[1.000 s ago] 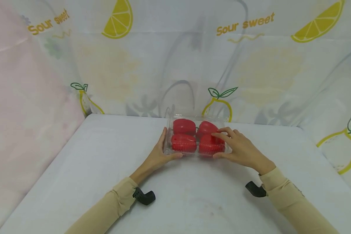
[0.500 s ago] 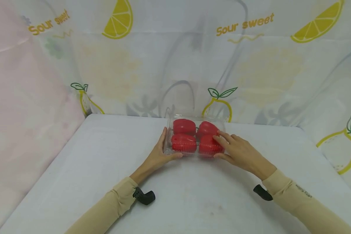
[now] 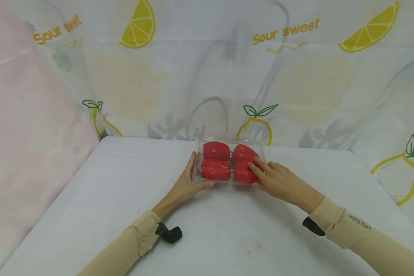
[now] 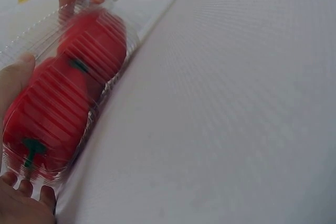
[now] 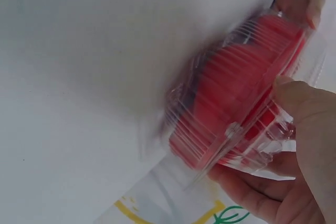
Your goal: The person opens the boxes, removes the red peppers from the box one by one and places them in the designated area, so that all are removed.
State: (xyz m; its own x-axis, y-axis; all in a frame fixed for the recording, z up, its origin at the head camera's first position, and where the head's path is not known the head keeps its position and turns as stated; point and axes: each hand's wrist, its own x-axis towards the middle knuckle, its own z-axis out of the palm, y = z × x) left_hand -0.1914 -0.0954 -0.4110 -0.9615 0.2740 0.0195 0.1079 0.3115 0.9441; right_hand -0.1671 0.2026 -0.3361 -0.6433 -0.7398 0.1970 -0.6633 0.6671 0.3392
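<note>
Reaching up across the left part of the tabletop (image 3: 100,199), there's a beige sleeve (image 3: 124,245) with a little black gadget (image 3: 170,234) at the wrist, and then the left hand (image 3: 185,184). That one's holding the left end of a clear plastic box (image 3: 232,144), thumb along the near edge and fingers wrapped round the side. My guess is it's holding the ends because the plastic looks thin and could buckle if you squeezed the middle.

The box is close to the tabletop's back edge, about midway between the two back corners. Four red peppers (image 3: 215,169) (at least they look like peppers, green stems and all) are inside in two rows of two, probably packed snug so they can't roll. Can't tell if the lid's fully snapped down.

Over on the right end, the right hand (image 3: 283,183) has its thumb on the near side and fingers curled over the top, so it's pinching the box. Having a hand at each end likely keeps it from skidding. Past that, another black gadget and the right sleeve (image 3: 362,234).
</note>
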